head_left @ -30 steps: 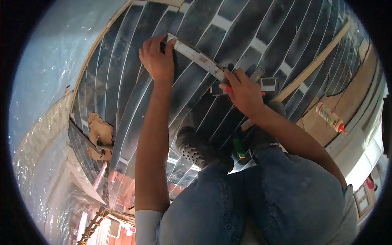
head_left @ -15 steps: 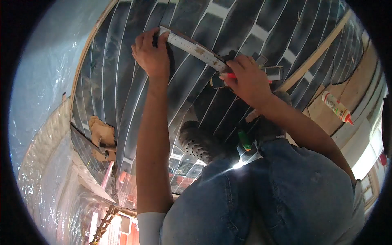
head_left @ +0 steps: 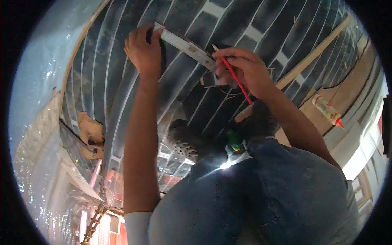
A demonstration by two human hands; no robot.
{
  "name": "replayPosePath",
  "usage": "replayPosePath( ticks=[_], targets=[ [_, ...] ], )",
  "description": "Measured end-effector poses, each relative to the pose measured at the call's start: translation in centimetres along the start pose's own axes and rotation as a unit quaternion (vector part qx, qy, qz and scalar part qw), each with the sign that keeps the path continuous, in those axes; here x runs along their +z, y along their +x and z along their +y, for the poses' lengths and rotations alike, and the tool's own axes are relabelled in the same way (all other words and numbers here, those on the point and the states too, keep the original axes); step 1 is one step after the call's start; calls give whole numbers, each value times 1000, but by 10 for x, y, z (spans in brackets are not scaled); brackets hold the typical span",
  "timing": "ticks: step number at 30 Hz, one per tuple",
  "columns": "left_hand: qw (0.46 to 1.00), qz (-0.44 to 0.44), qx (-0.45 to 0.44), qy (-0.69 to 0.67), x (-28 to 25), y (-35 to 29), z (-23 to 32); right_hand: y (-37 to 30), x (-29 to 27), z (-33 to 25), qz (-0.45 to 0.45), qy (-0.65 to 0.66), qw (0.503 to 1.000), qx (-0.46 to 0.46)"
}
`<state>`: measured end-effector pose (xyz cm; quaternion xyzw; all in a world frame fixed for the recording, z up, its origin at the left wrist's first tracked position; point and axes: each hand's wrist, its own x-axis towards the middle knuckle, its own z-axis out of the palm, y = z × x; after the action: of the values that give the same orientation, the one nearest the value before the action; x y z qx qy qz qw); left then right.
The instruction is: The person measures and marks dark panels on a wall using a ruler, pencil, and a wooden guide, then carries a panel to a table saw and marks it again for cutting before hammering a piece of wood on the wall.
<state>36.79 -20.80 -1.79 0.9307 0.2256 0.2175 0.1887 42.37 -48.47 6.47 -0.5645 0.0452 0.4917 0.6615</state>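
My left hand [head_left: 143,53] is closed on the far left end of a metal ruler [head_left: 185,47], thumb on its near side. The ruler slants down to the right over dark planks [head_left: 179,87] with pale seams, and a thin dark edge shows along its far side. At the ruler's right end, my right hand [head_left: 247,71] grips a red pencil [head_left: 237,80] between thumb and fingers. The pencil's pale tip points up and left, just beyond the ruler's end. Some right fingers are blurred, so whether they touch the ruler is unclear.
A long wooden strip [head_left: 314,55] lies at the right, with a glue bottle [head_left: 326,110] with a red cap beyond it. A green-handled tool [head_left: 234,139] lies between my shoes. Torn cardboard [head_left: 90,130] is at left, beside plastic sheeting [head_left: 45,163].
My right hand has turned and lifted from the ruler's end, and the pencil now shows along its length. My left hand stays on the ruler. The whole view has shifted slightly.
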Motion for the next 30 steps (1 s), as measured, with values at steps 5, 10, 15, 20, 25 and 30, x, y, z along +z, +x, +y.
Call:
replayPosePath(
  ticks=[5,10,15,20,25,30],
  targets=[
    [1000,7,13,-10,4,1,-7,8,4,22,-19,-67,990,-123],
    [1000,-4,-3,-7,2,-1,-1,8,24,39,126,-118,980,-98],
    [1000,-2,3,-10,6,-2,-6,14,26,53,152,-135,968,-147],
    [1000,0,2,-19,7,-2,-3,21,23,58,158,-188,953,-176],
    [999,-11,7,-36,5,-1,-10,23,26,60,163,-198,949,-182],
    [999,-9,15,-38,8,-1,-11,24,24,62,169,-205,943,-202]
  ],
)
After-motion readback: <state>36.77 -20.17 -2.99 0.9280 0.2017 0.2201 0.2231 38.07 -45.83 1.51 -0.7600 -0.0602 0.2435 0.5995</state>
